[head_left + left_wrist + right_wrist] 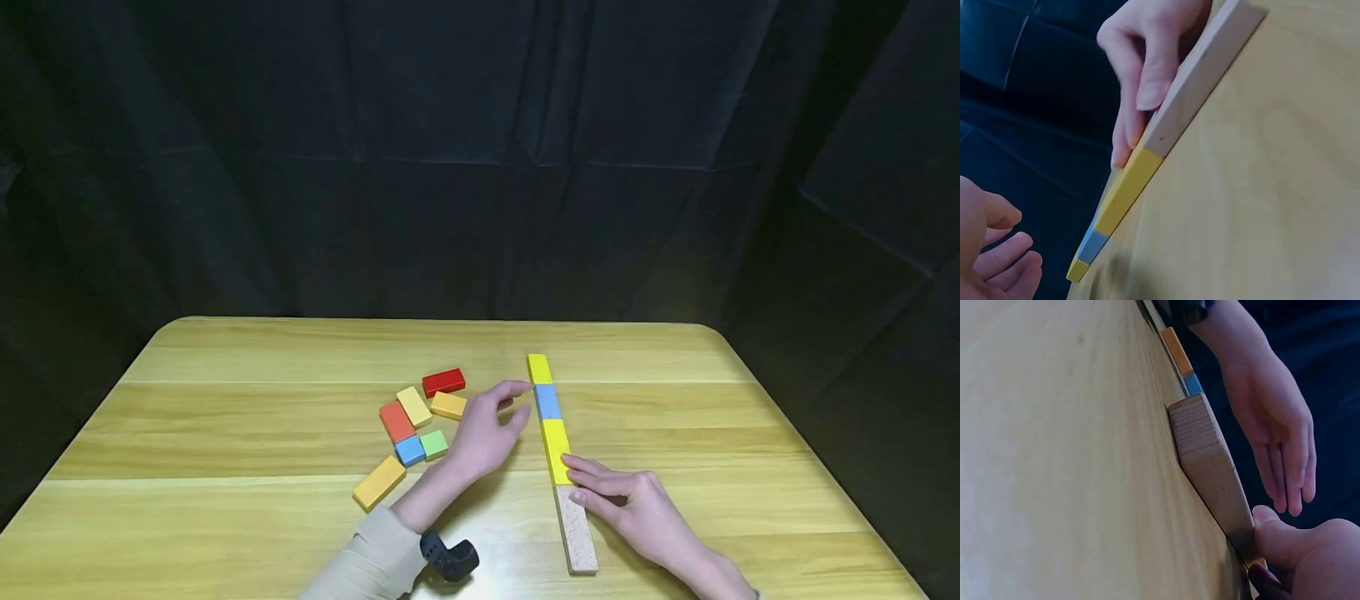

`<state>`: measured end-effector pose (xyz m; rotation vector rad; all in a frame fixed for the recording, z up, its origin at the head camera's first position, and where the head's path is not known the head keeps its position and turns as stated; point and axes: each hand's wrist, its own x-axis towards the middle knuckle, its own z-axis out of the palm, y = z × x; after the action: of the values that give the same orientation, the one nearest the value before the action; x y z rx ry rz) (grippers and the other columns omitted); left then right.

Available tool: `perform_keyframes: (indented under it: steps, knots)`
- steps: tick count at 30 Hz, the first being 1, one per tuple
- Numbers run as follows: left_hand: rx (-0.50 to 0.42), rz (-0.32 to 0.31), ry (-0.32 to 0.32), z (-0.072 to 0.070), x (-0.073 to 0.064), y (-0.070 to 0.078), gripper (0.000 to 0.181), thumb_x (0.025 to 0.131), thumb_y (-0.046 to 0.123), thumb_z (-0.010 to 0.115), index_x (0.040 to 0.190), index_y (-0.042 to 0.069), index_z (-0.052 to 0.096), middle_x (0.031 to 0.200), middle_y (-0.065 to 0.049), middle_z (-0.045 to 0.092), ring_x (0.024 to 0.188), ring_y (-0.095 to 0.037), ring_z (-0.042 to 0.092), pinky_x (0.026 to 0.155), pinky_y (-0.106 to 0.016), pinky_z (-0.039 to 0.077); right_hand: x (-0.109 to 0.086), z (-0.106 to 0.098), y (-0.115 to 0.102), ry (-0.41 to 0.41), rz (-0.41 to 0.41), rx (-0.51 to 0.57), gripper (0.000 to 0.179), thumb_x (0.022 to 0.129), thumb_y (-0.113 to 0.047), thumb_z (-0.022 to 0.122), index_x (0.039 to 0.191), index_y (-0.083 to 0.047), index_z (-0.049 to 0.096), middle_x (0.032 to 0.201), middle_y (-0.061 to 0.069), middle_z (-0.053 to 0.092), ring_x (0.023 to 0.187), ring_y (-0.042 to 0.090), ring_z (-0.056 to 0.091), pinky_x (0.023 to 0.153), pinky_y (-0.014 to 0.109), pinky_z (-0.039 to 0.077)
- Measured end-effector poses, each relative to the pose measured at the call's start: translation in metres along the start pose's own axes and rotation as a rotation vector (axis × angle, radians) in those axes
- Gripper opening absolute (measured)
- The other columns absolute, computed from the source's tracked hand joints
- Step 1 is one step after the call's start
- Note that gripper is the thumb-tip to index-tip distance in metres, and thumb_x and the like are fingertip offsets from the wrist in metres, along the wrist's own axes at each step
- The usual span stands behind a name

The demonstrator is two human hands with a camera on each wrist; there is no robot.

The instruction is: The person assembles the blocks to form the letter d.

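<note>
A straight row of flat blocks lies on the table, running away from me. From the near end come a plain wood block (576, 533), a long yellow block (555, 450), a blue block (548, 402) and a small yellow block (538, 367). My right hand (637, 508) touches the row's right edge around the joint of the plain and long yellow blocks, fingers extended. To the left of the row hovers my left hand (483, 433), holding nothing. Its index fingertip is close to the blue block; whether it touches, I cannot tell.
Left of my left hand lie several loose blocks, among them a dark red block (443, 382), an orange block (379, 482) and a green block (433, 445). A black device (450, 557) sits at the left wrist. Dark curtains (450, 233) hang behind the wooden table (225, 400).
</note>
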<state>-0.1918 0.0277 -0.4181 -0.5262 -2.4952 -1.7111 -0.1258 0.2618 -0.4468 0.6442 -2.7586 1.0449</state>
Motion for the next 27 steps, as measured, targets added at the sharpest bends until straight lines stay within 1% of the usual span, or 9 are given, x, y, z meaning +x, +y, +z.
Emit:
perform_keyframes:
  steps: [5, 7, 12, 16, 19, 23, 27]
  knots:
    - [-0.014, 0.012, -0.026, -0.008, -0.021, -0.001, 0.034, 0.098, 0.014, 0.059, 0.131, 0.007, 0.063, 0.134, -0.007, 0.065, 0.124, -0.033, 0.06, 0.107, -0.043, 0.048, 0.001, 0.002, -0.001, -0.007, 0.009, 0.01, 0.032, 0.09, -0.035, 0.073, 0.118, -0.019, 0.075, 0.128, -0.013, 0.066, 0.12, 0.017, 0.061, 0.099, 0.025, 0.049]
    - [-0.02, 0.023, -0.044, -0.013, -0.03, -0.003, 0.034, 0.098, 0.012, 0.06, 0.131, 0.006, 0.063, 0.134, -0.008, 0.064, 0.124, -0.033, 0.06, 0.107, -0.043, 0.048, 0.001, 0.003, -0.001, -0.008, 0.011, 0.013, 0.032, 0.09, -0.035, 0.073, 0.118, -0.019, 0.075, 0.128, -0.014, 0.065, 0.12, 0.016, 0.061, 0.099, 0.024, 0.049]
    - [-0.009, 0.028, -0.073, -0.024, -0.055, -0.011, 0.033, 0.097, 0.011, 0.062, 0.129, 0.006, 0.064, 0.131, -0.007, 0.066, 0.122, -0.03, 0.062, 0.106, -0.043, 0.049, 0.002, 0.003, -0.001, -0.005, -0.001, 0.009, 0.032, 0.09, -0.035, 0.073, 0.118, -0.019, 0.075, 0.128, -0.014, 0.065, 0.121, 0.016, 0.061, 0.099, 0.019, 0.047]
    - [0.005, 0.029, -0.076, -0.032, -0.071, -0.014, 0.031, 0.096, 0.011, 0.064, 0.127, 0.007, 0.065, 0.13, -0.004, 0.067, 0.121, -0.026, 0.062, 0.106, -0.042, 0.049, 0.002, 0.003, 0.001, 0.001, -0.012, 0.008, 0.031, 0.09, -0.035, 0.073, 0.117, -0.019, 0.076, 0.128, -0.013, 0.066, 0.12, 0.017, 0.062, 0.099, 0.013, 0.044]
    - [0.016, 0.034, -0.072, -0.039, -0.082, -0.014, 0.031, 0.095, 0.01, 0.065, 0.126, 0.008, 0.066, 0.128, -0.001, 0.068, 0.12, -0.022, 0.063, 0.106, -0.038, 0.049, 0.001, 0.003, 0.0, 0.009, -0.023, 0.003, 0.03, 0.09, -0.033, 0.074, 0.116, -0.018, 0.076, 0.128, -0.011, 0.067, 0.12, 0.019, 0.063, 0.099, 0.015, 0.045]
    - [0.036, 0.044, -0.056, -0.05, -0.095, -0.014, 0.032, 0.093, 0.008, 0.067, 0.125, 0.009, 0.067, 0.126, 0.0, 0.069, 0.117, -0.023, 0.064, 0.104, -0.038, 0.05, 0.0, 0.003, -0.002, 0.022, -0.038, -0.008, 0.029, 0.09, -0.03, 0.073, 0.115, -0.017, 0.076, 0.127, -0.008, 0.068, 0.118, 0.022, 0.064, 0.098, 0.019, 0.048]
    - [0.03, 0.026, -0.033, -0.063, -0.108, -0.016, 0.033, 0.091, 0.007, 0.07, 0.124, 0.012, 0.067, 0.126, -0.001, 0.069, 0.117, -0.025, 0.065, 0.104, -0.038, 0.05, 0.0, 0.004, -0.001, 0.024, -0.037, 0.0, 0.029, 0.09, -0.031, 0.073, 0.116, -0.017, 0.076, 0.127, -0.008, 0.068, 0.118, 0.022, 0.064, 0.099, 0.016, 0.046]
